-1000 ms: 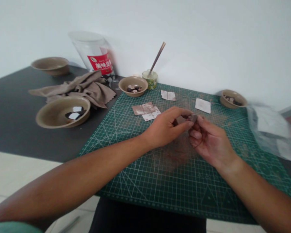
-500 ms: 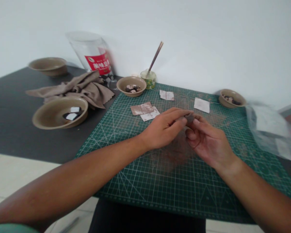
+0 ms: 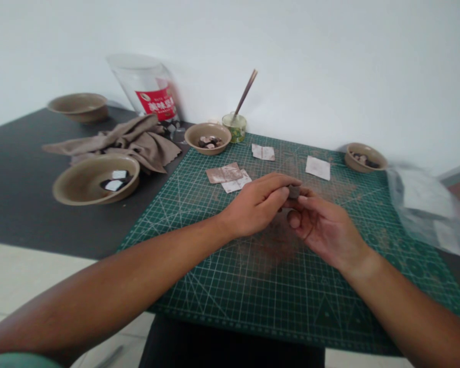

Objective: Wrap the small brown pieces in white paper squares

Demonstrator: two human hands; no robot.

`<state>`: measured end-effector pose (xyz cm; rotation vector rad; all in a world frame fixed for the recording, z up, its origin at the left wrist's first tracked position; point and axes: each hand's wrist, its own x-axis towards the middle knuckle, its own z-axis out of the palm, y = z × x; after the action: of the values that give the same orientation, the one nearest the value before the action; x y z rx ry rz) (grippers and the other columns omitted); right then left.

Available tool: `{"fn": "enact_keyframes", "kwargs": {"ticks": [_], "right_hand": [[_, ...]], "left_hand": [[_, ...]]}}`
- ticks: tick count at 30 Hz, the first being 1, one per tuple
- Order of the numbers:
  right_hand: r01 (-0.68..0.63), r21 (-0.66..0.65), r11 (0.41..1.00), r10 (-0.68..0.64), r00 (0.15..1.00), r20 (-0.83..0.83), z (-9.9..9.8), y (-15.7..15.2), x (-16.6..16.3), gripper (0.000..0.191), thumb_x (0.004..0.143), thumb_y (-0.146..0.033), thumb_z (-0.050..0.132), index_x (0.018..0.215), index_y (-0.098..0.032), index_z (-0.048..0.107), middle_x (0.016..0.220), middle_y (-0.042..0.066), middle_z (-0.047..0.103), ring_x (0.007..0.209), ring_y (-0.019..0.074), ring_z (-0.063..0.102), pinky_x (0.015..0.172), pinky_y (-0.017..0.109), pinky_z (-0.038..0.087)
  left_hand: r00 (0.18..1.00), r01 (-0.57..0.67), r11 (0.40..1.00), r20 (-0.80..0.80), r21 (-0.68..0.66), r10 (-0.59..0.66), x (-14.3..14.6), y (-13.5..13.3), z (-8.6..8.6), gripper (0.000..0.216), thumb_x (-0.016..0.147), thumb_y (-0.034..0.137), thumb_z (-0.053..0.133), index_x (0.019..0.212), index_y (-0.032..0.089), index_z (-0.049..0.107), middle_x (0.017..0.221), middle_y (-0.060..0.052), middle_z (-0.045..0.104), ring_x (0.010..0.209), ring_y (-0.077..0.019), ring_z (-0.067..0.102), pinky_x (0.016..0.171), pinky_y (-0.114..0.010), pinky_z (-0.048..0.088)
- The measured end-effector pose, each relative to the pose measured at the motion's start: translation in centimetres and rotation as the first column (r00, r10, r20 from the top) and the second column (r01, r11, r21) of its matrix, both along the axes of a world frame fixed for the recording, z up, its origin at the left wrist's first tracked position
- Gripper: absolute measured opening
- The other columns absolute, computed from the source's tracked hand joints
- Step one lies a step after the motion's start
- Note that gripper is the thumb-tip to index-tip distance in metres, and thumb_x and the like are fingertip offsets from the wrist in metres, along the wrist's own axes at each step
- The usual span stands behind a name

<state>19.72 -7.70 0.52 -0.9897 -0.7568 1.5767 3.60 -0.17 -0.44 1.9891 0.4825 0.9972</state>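
Both my hands meet over the middle of a green cutting mat point(image 3: 253, 286). My left hand point(image 3: 258, 204) and my right hand point(image 3: 324, 227) pinch a small dark brown piece point(image 3: 293, 191) between their fingertips, fingers closed on it. Just beyond the hands lie small brown and white paper squares point(image 3: 228, 176) on the mat. The underside of the piece is hidden by my fingers.
A large tan bowl point(image 3: 95, 180) with dark and white bits sits left. A crumpled brown cloth point(image 3: 126, 140), a clear jar with red label point(image 3: 151, 87), another bowl point(image 3: 78, 105), a small bowl of pieces point(image 3: 207, 138), a glass with a stick point(image 3: 235, 125), a far-right bowl point(image 3: 365, 157) and a clear plastic bag point(image 3: 429, 204) are around.
The hands have shifted slightly toward me and left, keeping the small dark piece pinched between them. The fingers have turned a little around it.
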Motion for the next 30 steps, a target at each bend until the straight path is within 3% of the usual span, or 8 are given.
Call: {"fn": "enact_keyframes", "kwargs": {"ticks": [11, 23, 30], "right_hand": [[-0.015, -0.009, 1.0, 0.015, 1.0, 0.002, -0.09, 0.09, -0.1, 0.018, 0.091, -0.038, 0.059, 0.096, -0.022, 0.067, 0.087, 0.0, 0.072, 0.058, 0.0106, 0.059, 0.047, 0.022, 0.042], [0.006, 0.039, 0.999, -0.009, 0.997, 0.081, -0.22, 0.05, -0.15, 0.02, 0.09, -0.04, 0.064, 0.092, -0.02, 0.068, 0.079, 0.0, 0.067, 0.061, 0.0111, 0.058, 0.051, 0.023, 0.045], [0.027, 0.004, 1.0, -0.027, 0.999, 0.017, -0.13, -0.1, -0.33, 0.015, 0.089, -0.037, 0.065, 0.094, -0.023, 0.069, 0.076, -0.003, 0.064, 0.059, 0.0105, 0.054, 0.051, 0.023, 0.043]], "left_hand": [[1.0, 0.023, 0.998, -0.016, -0.061, -0.024, -0.02, -0.06, 0.24, 0.03, 0.097, 0.023, 0.045, 0.116, 0.017, 0.067, 0.118, -0.007, 0.069, 0.112, -0.0195, 0.063, 0.1, -0.033, 0.047], [0.997, 0.067, 0.994, -0.029, -0.09, -0.07, -0.18, -0.2, 0.37, 0.031, 0.101, 0.032, 0.044, 0.117, 0.016, 0.065, 0.113, -0.008, 0.069, 0.105, -0.0187, 0.064, 0.095, -0.031, 0.048], [0.997, 0.055, 0.997, -0.051, -0.053, -0.058, -0.23, -0.28, 0.43, 0.03, 0.097, 0.032, 0.051, 0.119, 0.016, 0.064, 0.111, -0.008, 0.069, 0.1, -0.0191, 0.064, 0.086, -0.029, 0.05]]}}
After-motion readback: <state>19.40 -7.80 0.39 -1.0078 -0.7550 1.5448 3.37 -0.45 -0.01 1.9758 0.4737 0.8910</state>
